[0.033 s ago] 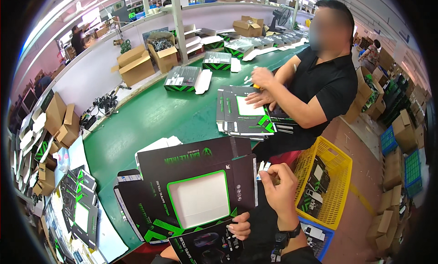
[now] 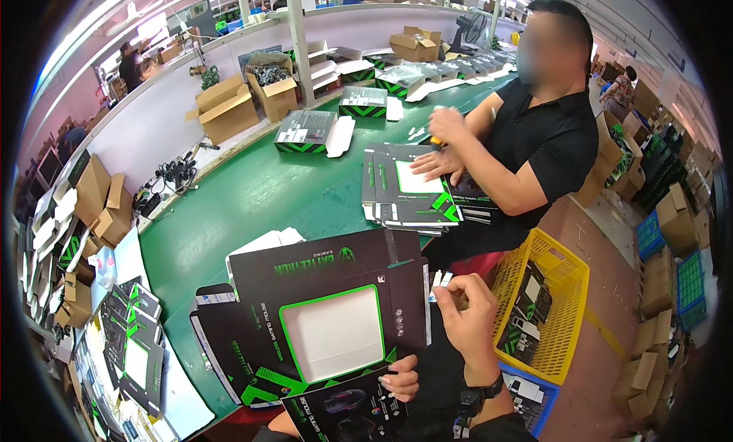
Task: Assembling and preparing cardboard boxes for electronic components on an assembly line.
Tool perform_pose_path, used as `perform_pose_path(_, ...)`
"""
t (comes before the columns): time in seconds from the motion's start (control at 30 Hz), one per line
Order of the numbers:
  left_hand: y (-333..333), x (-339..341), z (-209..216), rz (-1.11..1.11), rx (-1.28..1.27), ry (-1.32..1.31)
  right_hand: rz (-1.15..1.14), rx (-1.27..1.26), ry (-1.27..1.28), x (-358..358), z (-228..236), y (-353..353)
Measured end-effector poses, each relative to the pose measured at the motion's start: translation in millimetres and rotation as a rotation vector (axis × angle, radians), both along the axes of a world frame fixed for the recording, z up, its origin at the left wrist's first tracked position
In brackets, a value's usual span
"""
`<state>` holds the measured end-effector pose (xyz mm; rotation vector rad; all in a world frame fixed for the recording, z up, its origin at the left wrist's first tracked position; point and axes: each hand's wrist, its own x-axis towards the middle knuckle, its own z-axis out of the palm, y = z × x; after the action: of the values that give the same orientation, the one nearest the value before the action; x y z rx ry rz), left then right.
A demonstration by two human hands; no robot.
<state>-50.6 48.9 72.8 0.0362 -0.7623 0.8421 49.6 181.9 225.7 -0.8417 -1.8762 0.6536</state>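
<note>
A flattened black-and-green box (image 2: 305, 270) with a large white window lies across my lap, tilted up against the table edge. My left hand (image 2: 401, 379) comes from behind, its fingers wrapped over the lower flap with printed mouse pictures. At the box's right edge, my right hand (image 2: 467, 308) is closed in a pinch. Small white strips (image 2: 440, 278) stick out from its fingertips; what they are exactly is too small to tell.
Across the green table (image 2: 237, 197), a co-worker presses one hand on a stack of flat boxes (image 2: 382, 186); the other holds something orange. A yellow basket (image 2: 569, 320) of box pieces stands at right. Cartons (image 2: 229, 110) line the wall. More flat boxes (image 2: 137, 350) lie at left.
The co-worker's raised hand with the orange thing has shifted slightly. My hands and the box have not visibly moved.
</note>
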Motion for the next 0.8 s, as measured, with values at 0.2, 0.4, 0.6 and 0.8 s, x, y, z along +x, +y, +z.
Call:
perform_pose_path(0.2, -2, -12, 16, 0.007, -0.037, 0.051, -0.011, -0.04, 0.002, 0, -3, 2)
perform_pose_path(0.4, -3, -14, 19, -0.026, -0.094, 0.129, 0.014, 0.045, -0.036, 3, -7, 5)
perform_pose_path(0.6, 5, 2, 6, 0.025, 0.06, -0.033, 0.103, 0.162, -0.055, 10, -8, 6)
perform_pose_path(0.8, 21, 9, 4, 0.116, 0.223, -0.168, 0.055, 0.612, -0.167, 5, -5, -6)
